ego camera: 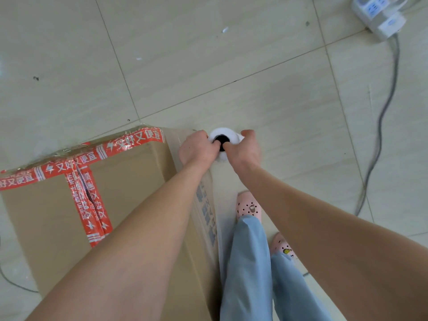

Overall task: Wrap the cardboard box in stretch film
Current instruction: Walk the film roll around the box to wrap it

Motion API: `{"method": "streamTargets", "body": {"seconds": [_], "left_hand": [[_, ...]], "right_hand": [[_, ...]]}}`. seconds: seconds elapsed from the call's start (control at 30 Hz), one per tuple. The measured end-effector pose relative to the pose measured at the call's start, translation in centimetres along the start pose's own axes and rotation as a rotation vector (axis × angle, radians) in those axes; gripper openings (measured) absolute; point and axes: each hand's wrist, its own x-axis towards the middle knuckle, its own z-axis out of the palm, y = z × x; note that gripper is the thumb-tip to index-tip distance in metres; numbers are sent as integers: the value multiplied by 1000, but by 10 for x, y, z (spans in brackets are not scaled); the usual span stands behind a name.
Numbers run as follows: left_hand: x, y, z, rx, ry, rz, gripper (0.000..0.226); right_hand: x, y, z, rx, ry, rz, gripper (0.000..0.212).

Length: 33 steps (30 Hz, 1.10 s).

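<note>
While both hands are gripping the film roll (pixel 223 141) upright at the box's far right corner, the person is standing alongside the cardboard box (pixel 129 205), which is sitting on the tiled floor (pixel 208 54) just left of the hands. The left hand (pixel 196 149) is curling round the roll's left side with a finger poking into the dark core; the right hand (pixel 243 148) is closing round the right side, thumb at the core too. Film is already showing shiny along the box's far top edge over the red tape (pixel 92 156), so wrapping looks mid-pass. Next move probably calls for carrying the roll round the corner while keeping the film taut. A power strip (pixel 379 17) is lying well beyond the right hand.
</note>
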Motion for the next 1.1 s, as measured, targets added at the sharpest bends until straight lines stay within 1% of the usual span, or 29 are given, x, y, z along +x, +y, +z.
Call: {"method": "streamTargets", "body": {"seconds": [0.07, 0.13, 0.17, 0.23, 0.3, 0.37, 0.43, 0.53, 0.6, 0.67, 0.77, 0.87, 0.93, 1.03, 1.1], "left_hand": [[3, -6, -2, -111, -35, -84, 33], [6, -11, -6, -180, -99, -136, 39], [7, -11, -10, -159, -117, -128, 37], [10, -9, -18, -69, -85, -40, 29], [16, -4, -25, -16, -32, 122, 27], [22, -1, -29, 49, -22, 233, 25], [27, 4, -32, 99, -10, 267, 19], [35, 13, -35, 146, 11, 269, 12], [39, 17, -37, 148, -12, 241, 11], [42, 20, -41, 110, -21, 174, 9], [46, 24, -45, -34, -13, 32, 6], [52, 21, -50, -240, -6, -150, 17], [55, 17, -55, -301, -7, -238, 25], [60, 10, -65, -213, -29, -275, 30], [62, 11, -73, -88, -43, -232, 26]], "right_hand": [[2, -11, 6, 83, 20, 9, 47], [4, -19, 10, 45, 6, -29, 42], [5, -24, 12, 17, -7, -46, 41], [8, -29, 14, -21, -29, -46, 39], [10, -33, 17, -58, -57, -50, 37], [13, -35, 18, -90, -88, -60, 38], [17, -39, 13, -129, -110, -73, 40], [26, -45, 5, -254, -129, -108, 44], [32, -51, 1, -296, -139, -117, 45], [39, -59, -2, -281, -157, -120, 44], [47, -70, -5, -233, -146, -108, 47], [50, -80, -5, -161, -190, -28, 51], [51, -88, 0, -84, -234, 30, 51], [55, -100, 10, -80, -236, 6, 47], [56, -105, 13, -102, -265, -3, 45]]}}
